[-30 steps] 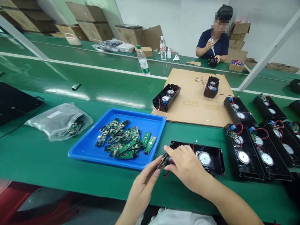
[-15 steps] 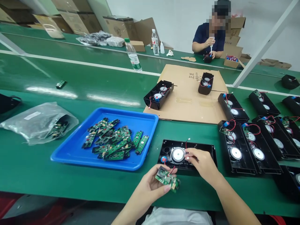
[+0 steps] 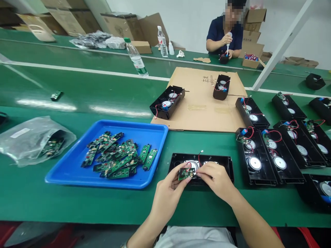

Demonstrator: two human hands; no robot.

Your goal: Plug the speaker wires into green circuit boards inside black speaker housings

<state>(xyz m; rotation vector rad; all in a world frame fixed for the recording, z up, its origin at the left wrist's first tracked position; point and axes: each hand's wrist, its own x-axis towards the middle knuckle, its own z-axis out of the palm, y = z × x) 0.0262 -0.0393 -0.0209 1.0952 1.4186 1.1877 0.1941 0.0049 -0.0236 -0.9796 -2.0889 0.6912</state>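
My left hand (image 3: pixel 169 187) grips a small green circuit board (image 3: pixel 184 174) between thumb and fingers, over a black speaker housing (image 3: pixel 228 163). At the board's right edge, my right hand (image 3: pixel 217 179) pinches a small white plug (image 3: pixel 194 174). Whether the plug is seated in the board cannot be made out. The housing lies lengthwise on the green bench, holding round white speakers partly covered by my hands. A red wire with a white end sticks up from its middle. Left of it, a blue tray (image 3: pixel 64 179) holds a heap of similar circuit boards (image 3: pixel 116 156).
Several finished-looking black housings (image 3: pixel 254 163) with wires stand at the right. Two more rest on a flat cardboard sheet (image 3: pixel 198 119). A plastic bag (image 3: pixel 33 137) of boards lies far left. Across the bench, a person (image 3: pixel 224 38) works near water bottles (image 3: pixel 138 62).
My left hand has raised the circuit board up over the housing and turned it. My right hand has brought the white plug down and left to the board's edge. The view has shifted slightly.
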